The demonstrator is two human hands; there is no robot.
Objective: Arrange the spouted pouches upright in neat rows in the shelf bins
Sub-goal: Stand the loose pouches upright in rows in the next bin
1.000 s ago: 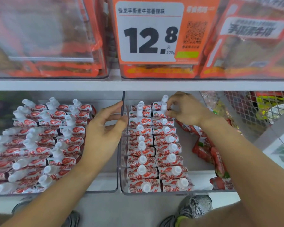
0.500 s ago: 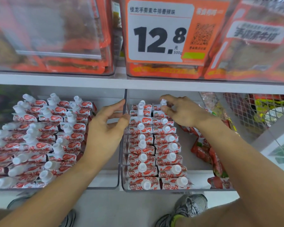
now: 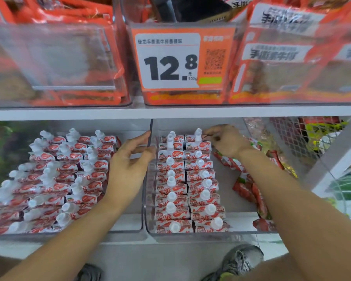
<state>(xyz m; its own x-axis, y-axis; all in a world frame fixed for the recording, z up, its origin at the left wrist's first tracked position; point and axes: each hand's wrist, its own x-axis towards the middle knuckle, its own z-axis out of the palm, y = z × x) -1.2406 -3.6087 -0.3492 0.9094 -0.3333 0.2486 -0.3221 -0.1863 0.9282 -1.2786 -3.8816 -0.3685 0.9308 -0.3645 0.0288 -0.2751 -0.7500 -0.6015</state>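
Shop shelving fills the view, with a white shelf (image 3: 170,113) running across the middle and two clear bins below it, seen from above.

At the far end of the right bin (image 3: 190,235), the right hand (image 3: 226,141) reaches in from the right. Its fingers (image 3: 209,131) are curled at the rearmost pouch (image 3: 198,138) in the right-hand row, just right of its white spout; whether they pinch the pouch top or only touch it is not clear. That pouch stands with its spout pointing up, so its long axis is vertical, and it lies directly left of the fingertips. The right hand is plainly the nearer one to it.

Two rows of pouches (image 3: 186,185) run from near to far along the left side of this bin, spouts up and fairly even. To their right lies open bin floor, room for another row, and beyond that some flat red packets (image 3: 249,185) lean against the right wall.

The left hand (image 3: 128,169) is at the divider (image 3: 149,136) between the bins, thumb against the wall's edge and fingers loosely extended, holding no pouch. It seems to steady the bin.

The left bin (image 3: 69,235) holds many more pouches (image 3: 55,179), but these lean leftward in looser rows and likely need straightening.

Above, larger bins hold orange snack bags, with a price tag (image 3: 168,61) reading 12.8.
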